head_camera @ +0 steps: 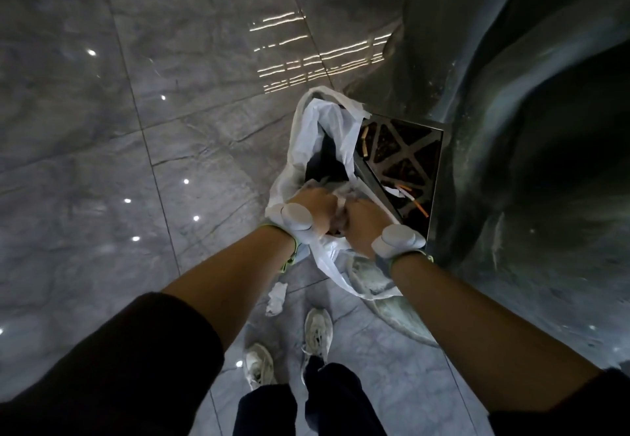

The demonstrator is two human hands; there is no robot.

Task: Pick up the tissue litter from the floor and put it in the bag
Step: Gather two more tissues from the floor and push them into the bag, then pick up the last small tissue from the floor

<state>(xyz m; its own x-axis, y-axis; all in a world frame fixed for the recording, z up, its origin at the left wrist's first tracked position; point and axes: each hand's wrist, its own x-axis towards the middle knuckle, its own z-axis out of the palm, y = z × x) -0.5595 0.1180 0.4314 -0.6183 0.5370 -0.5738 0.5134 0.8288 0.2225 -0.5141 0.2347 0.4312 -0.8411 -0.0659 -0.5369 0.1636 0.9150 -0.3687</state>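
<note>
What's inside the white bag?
Both hands, left hand and right hand, are at the mouth of the white bag, with crumpled tissue bunched between them. Deeper inside it looks dark, and the hands and the bag's folds hide whatever lies at the bottom.

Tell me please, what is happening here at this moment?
A person stands on the tiled floor and holds a white plastic bag open beside a bin's ashtray top. The left hand and right hand both grip it near the mouth. One crumpled tissue lies on the floor near the shoes.
</note>
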